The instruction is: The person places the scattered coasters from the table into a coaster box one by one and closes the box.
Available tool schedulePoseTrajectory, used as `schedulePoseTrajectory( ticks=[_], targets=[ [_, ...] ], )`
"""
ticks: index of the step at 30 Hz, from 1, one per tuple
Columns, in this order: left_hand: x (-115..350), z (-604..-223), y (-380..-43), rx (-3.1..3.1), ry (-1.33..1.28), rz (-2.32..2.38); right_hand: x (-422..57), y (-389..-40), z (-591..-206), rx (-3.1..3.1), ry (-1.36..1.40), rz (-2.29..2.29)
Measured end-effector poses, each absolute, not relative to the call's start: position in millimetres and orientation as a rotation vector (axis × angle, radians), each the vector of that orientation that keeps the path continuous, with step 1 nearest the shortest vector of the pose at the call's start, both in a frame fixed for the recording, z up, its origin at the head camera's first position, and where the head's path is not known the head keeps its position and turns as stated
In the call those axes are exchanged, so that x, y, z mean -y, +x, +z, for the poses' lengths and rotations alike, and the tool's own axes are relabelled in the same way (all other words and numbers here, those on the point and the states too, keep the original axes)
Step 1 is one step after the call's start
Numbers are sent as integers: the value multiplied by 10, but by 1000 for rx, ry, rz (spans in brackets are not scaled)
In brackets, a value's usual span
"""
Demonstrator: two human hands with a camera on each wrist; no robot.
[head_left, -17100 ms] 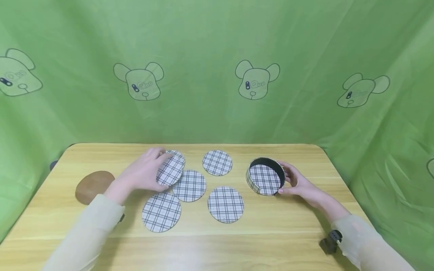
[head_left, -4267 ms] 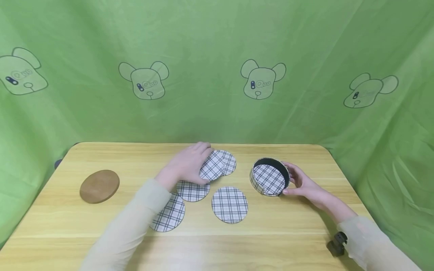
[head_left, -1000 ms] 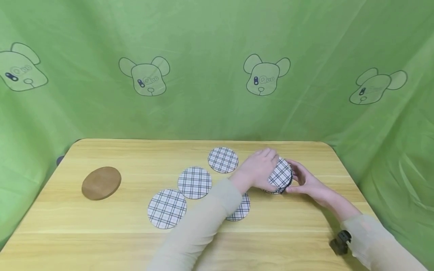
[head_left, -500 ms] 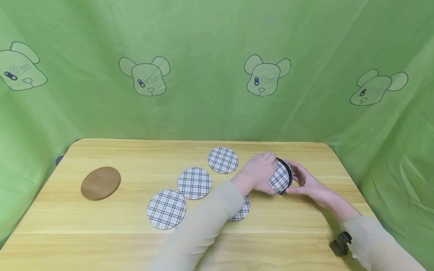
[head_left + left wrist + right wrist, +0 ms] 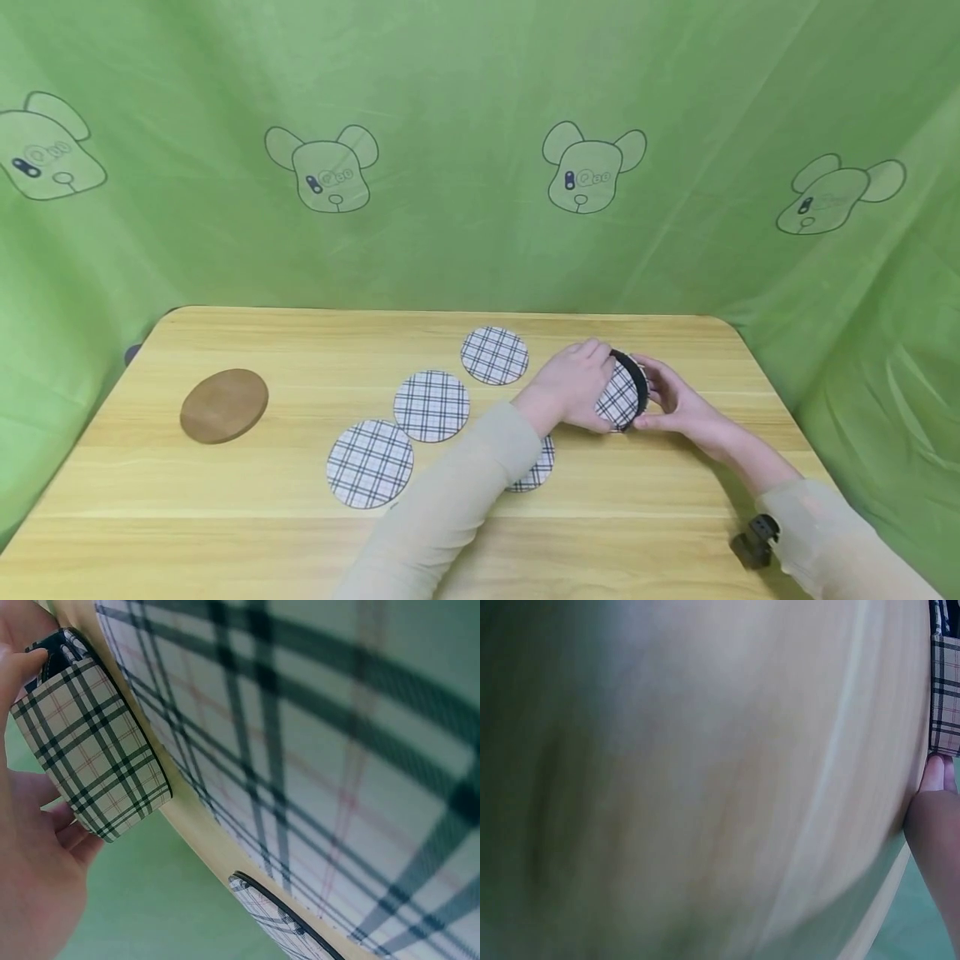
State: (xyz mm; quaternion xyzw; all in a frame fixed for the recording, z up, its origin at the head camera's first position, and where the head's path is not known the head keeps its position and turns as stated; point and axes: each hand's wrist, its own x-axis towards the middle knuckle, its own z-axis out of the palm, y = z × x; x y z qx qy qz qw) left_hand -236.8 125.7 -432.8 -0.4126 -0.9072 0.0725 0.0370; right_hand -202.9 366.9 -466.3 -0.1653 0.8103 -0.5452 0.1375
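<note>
My left hand [image 5: 573, 387] spans the left side of a round plaid coaster holder [image 5: 641, 385], its fingers and thumb at the edge of a plaid coaster [image 5: 618, 400] within the rim. The holder's black inner wall shows as a crescent on the right; its left part is hidden under that hand. From the right, my right hand [image 5: 678, 408] grips the holder, thumb in front and fingers behind. In the left wrist view the holder's plaid outer wall [image 5: 97, 742] stands beside the left hand [image 5: 37, 862]. Only a sliver of the holder's wall [image 5: 945, 697] appears in the right wrist view.
Several plaid coasters lie flat left of the holder: one at the back [image 5: 494, 356], one mid-table [image 5: 432, 406], one in front [image 5: 370, 464], and another [image 5: 534, 468] partly under the left forearm. A brown round disc [image 5: 224, 406] lies at the far left of the wooden table [image 5: 247, 517].
Over the last second the left hand's coaster has settled lower and leftward within the holder, showing more black inner wall. Earlier that hand carried it from above the back coaster. The right hand keeps its grip.
</note>
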Motion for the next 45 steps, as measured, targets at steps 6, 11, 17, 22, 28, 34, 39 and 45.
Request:
schedulePoseTrajectory(
  ticks=[6, 11, 17, 22, 28, 34, 39, 45],
  targets=[
    [-1259, -4346, -2371, 2788, -1265, 218, -3672, -2031, -4663, -2337, -476, -1572],
    [-1254, -4337, -2370, 2795, -1264, 217, -3679, -2031, -4663, -2340, -472, -1569],
    [-1245, -4321, -2366, 2804, -1262, 210, -3679, -2027, -4662, -2338, -480, -1576],
    [-1225, -4311, -2364, 2809, -1269, 193, -3673, -2026, -4659, -2336, -479, -1579],
    [-1178, -4273, -2367, 2798, -1288, 184, -3676, -2027, -4661, -2342, -472, -1573],
    [-1092, -4199, -2362, 2779, -1304, 157, -3676, -2025, -4654, -2348, -473, -1571],
    [-1015, -4140, -2354, 2758, -1322, 149, -3674, -2025, -4656, -2346, -484, -1575],
    [-938, -4080, -2350, 2754, -1326, 126, -3668, -2025, -4656, -2344, -490, -1576]
  ],
)
